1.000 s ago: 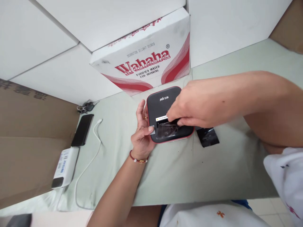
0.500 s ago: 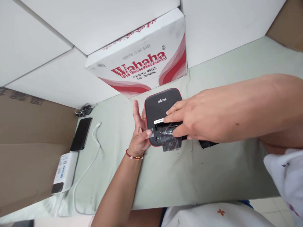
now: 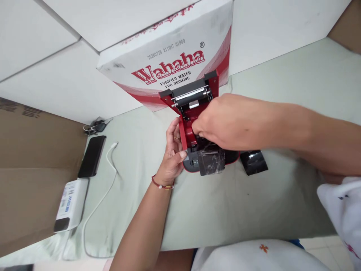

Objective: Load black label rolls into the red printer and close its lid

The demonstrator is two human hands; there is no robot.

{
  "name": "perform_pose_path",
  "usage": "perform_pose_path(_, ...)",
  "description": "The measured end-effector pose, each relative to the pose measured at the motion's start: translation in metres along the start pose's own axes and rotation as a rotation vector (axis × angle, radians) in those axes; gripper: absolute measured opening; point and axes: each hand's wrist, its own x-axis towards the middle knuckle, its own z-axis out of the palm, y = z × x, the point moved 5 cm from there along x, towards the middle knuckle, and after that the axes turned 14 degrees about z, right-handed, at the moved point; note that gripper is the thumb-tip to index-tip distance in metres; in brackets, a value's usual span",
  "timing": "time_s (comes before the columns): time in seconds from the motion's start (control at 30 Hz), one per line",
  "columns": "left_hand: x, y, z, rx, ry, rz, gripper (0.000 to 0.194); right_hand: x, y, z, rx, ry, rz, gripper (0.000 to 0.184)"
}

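Noted at upper centre: white carton with red bands, printed "Wahaha" and "Purified Water for Drinking", standing before white panels. Found at left of frame: brown cardboard with dark lettering; alongside, top to bottom, keys, black phone, white device with dark end. Logged just right of these: white cable, curving across pale-green cloth. Recorded at upper right corner: brown panel.

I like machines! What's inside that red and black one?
The raised lid carries a roller, and a red wall shows below. The right hand hides what's beneath, so I can't tell.
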Motion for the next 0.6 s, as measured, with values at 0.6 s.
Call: perform_pose_path(0.6,0.0,-0.002,-0.006,0.026,-0.005,0.02,0.095,0.001,0.062,-0.034,0.237,0.023,0.041,0.038)
